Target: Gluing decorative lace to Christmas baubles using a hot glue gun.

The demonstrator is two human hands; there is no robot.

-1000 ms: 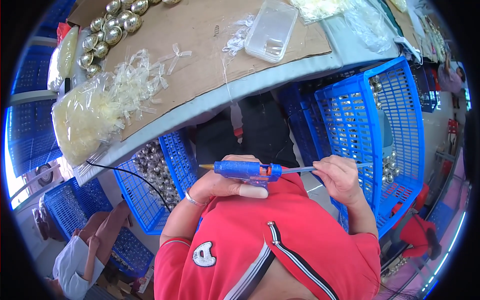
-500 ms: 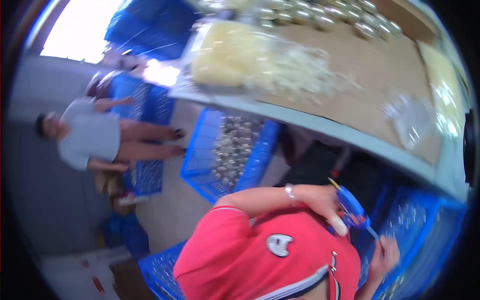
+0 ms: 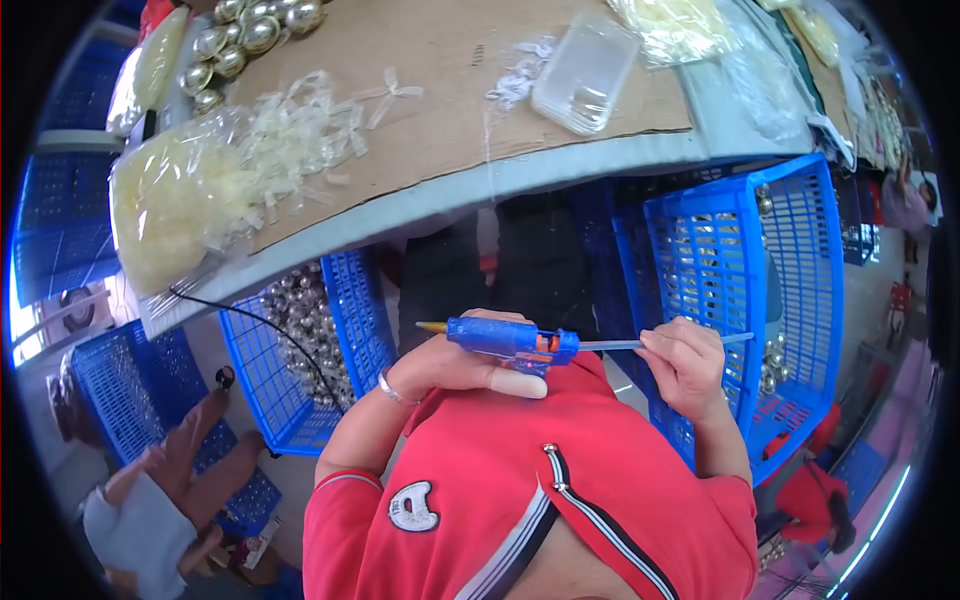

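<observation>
My left hand (image 3: 450, 366) is closed around a blue hot glue gun (image 3: 500, 337), held level in front of my red shirt, its brass-coloured nozzle pointing left. A white cover sits on that hand's thumb, and a bracelet circles the wrist. Between the fingertips of my right hand (image 3: 685, 365) is a long translucent glue stick (image 3: 612, 345). One end of the stick meets the back of the gun; the other sticks out to the right past my fingers.
Ahead is a cardboard-topped table (image 3: 430, 130) with clear ribbon bows (image 3: 300, 135), a bag of yellowish pieces (image 3: 170, 200), shiny balls (image 3: 260, 35) and a plastic box (image 3: 587, 75). Blue crates (image 3: 360, 310) flank me, the left one full of balls. A black cord (image 3: 262, 320) crosses it. Other people stand farther off.
The whole view has swung round, so the table now lies straight ahead and the crates sit either side. Both hands keep hold of the glue gun and stick, now nearly level.
</observation>
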